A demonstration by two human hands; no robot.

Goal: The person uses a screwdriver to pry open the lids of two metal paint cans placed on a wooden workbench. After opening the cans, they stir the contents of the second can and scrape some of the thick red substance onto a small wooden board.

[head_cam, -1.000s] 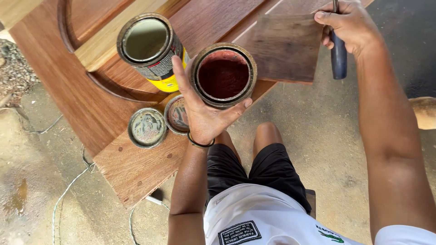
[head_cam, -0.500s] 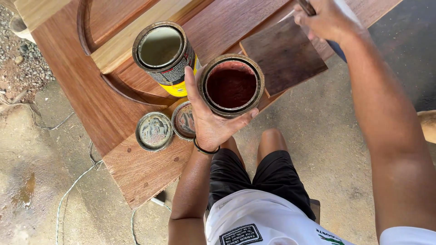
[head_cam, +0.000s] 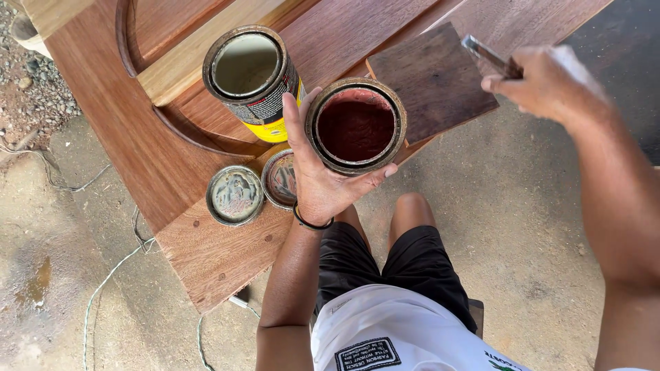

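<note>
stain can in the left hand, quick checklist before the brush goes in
1. Open can of dark red stain gripped by left hand: ok, fingers wrap its side.
2. Can level: ok, rim looks flat, no spill seen.
3. Lid off: ok, two lids lie on the wooden door.
4. Right hand holds the tool handle: ok; bristle end: cannot tell, hidden.
5. Second can, yellow and open, clear of the stain can: ok, close beside but apart.
6. Dark sample board within reach: ok.
</note>
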